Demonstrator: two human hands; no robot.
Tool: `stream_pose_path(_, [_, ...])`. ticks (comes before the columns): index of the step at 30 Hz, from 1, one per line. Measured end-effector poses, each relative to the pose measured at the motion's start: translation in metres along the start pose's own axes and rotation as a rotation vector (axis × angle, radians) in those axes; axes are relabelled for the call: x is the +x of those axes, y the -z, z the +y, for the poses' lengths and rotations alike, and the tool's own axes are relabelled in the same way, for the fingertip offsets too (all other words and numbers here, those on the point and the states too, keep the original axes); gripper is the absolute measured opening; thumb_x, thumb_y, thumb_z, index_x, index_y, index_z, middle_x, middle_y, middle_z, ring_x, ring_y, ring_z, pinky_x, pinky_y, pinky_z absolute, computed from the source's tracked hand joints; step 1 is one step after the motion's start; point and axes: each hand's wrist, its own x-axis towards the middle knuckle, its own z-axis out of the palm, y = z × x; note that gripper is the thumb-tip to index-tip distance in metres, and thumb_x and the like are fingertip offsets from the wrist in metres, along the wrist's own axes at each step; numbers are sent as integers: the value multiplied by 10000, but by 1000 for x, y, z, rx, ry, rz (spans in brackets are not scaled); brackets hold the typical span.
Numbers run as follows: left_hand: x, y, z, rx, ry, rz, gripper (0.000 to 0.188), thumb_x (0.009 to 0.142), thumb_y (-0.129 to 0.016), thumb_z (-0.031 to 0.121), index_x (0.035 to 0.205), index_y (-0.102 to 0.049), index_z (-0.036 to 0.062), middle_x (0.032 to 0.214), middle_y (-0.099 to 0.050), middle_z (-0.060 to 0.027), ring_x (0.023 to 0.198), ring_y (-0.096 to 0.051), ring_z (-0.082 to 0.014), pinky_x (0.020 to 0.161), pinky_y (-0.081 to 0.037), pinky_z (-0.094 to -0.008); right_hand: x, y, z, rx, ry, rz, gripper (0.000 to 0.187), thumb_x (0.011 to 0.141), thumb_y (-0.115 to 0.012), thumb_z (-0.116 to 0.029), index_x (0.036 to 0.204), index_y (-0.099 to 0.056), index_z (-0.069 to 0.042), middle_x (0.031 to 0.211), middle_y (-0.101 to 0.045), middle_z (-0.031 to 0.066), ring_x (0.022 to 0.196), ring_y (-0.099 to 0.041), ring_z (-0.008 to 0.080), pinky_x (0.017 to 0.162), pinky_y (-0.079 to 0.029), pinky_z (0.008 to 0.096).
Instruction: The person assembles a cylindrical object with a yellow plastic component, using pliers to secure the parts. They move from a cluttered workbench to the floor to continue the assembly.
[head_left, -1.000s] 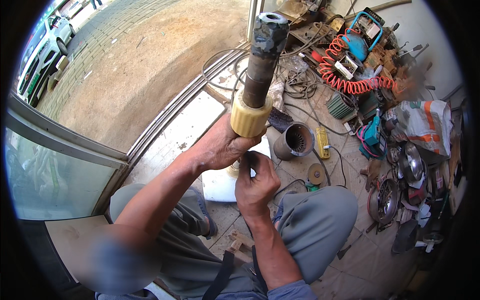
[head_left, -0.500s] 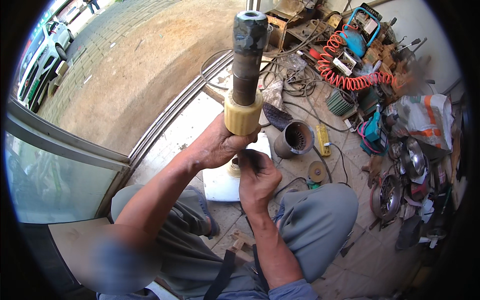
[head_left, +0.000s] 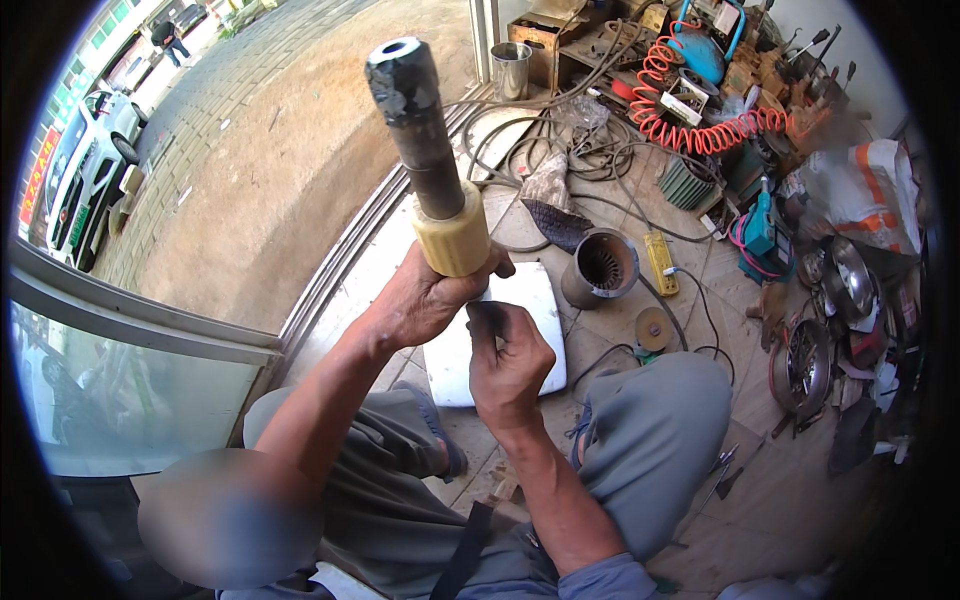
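Note:
My left hand (head_left: 418, 300) grips a tool part just below its pale yellow ribbed plastic collar (head_left: 452, 238). Out of that collar rises a dark, worn metal shaft (head_left: 420, 140) with a hollow tip, leaning up and to the left. Right below, my right hand (head_left: 515, 370) is closed in a pinch, thumb against the forefinger. Whatever lies between those fingertips is hidden. Beneath both hands a white slab (head_left: 545, 310) lies on the tiled floor.
An open metal cylinder (head_left: 585, 278), a yellow power strip (head_left: 661, 265) and an abrasive disc (head_left: 655, 328) sit right of the slab. Orange coiled hose (head_left: 650, 125), cables, a teal power tool (head_left: 765, 240) and metal bowls (head_left: 802, 365) clutter the right. A door track (head_left: 325, 280) runs left.
The shaft has tilted to the left, its tip swinging that way with my left hand. A small ring-shaped part seen between my hands earlier is now out of sight.

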Motion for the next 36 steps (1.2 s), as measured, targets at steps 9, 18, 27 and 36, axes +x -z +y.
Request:
stream_pose_path(9, [-1, -3, -13, -31, -13, 53, 326, 984, -693, 345, 1058, -631, 34, 974, -704, -61, 946, -661, -164, 853, -533, -335, 0, -3, -1, -7, 1, 8, 90, 953, -709, -42, 953, -666, 36, 798, -715, 110, 704, -698, 186, 655, -541, 319])
stream_pose_path(18, [-2, 0, -13, -28, -29, 0, 350, 1037, -638, 411, 1031, -604, 62, 999, -676, -65, 993, -639, -159, 887, -510, -329, -1, -3, -7, 300, -269, -8, 100, 963, -714, -31, 974, -675, 60, 793, -716, 60, 725, -665, 88, 675, -534, 267])
stream_pose_path(27, [-1, 0, -17, -33, -17, 20, 326, 1040, -641, 380, 1008, -603, 58, 968, -677, -53, 962, -644, -150, 863, -520, -318, -1, -6, -2, 67, -38, 61, 82, 881, -734, 53, 940, -682, 31, 812, -720, 86, 722, -713, 151, 676, -560, 291])
stream_pose_path(36, [9, -10, -10, -59, -49, 103, 276, 989, -657, 270, 1126, -686, 32, 1027, -731, -74, 858, -663, -130, 787, -542, -305, -1, -2, -6, 160, -104, 33, 143, 852, -735, 46, 978, -672, 18, 861, -716, 134, 796, -726, 280, 719, -567, 365])
